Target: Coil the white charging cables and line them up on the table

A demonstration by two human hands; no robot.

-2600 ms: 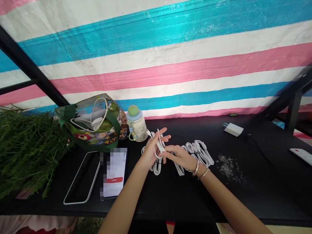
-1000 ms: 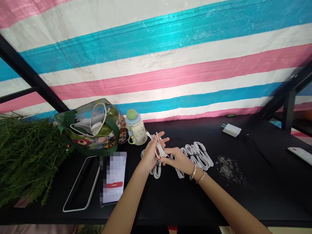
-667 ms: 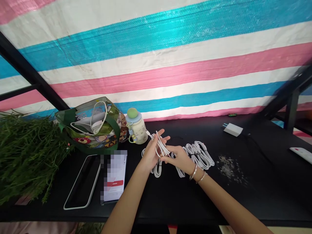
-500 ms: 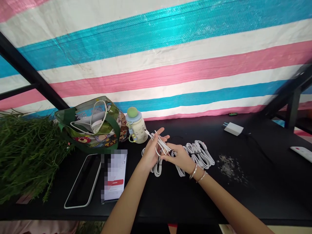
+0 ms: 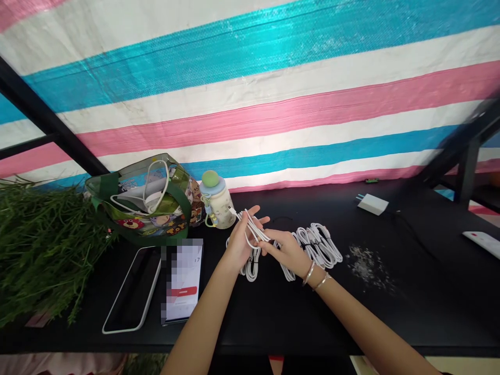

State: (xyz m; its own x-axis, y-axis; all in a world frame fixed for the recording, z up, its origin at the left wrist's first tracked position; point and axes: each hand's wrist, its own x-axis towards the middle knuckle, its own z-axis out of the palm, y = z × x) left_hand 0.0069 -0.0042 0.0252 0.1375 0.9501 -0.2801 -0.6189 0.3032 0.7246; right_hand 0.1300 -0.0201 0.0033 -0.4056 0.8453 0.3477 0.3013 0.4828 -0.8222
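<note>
My left hand (image 5: 239,241) is raised over the black table (image 5: 297,317), fingers stretched upward, with loops of a white cable (image 5: 252,229) wound round it. My right hand (image 5: 287,251), with bracelets on the wrist, pinches the same cable at the base of the left fingers. Several coiled white cables (image 5: 317,246) lie on the table right behind and beside the right hand. More coils (image 5: 250,266) lie under the left hand.
A green cartoon-print bag (image 5: 144,203) with white cords stands at the left, beside a small bottle with a green cap (image 5: 216,200). A phone (image 5: 133,289) and a second phone (image 5: 183,278) lie near the front. Green grass (image 5: 39,245) fills the far left. A white charger (image 5: 373,204) sits back right.
The loops on my left hand have been wound on a little and the right hand has shifted slightly along the cable. The camera view has wobbled a bit.
</note>
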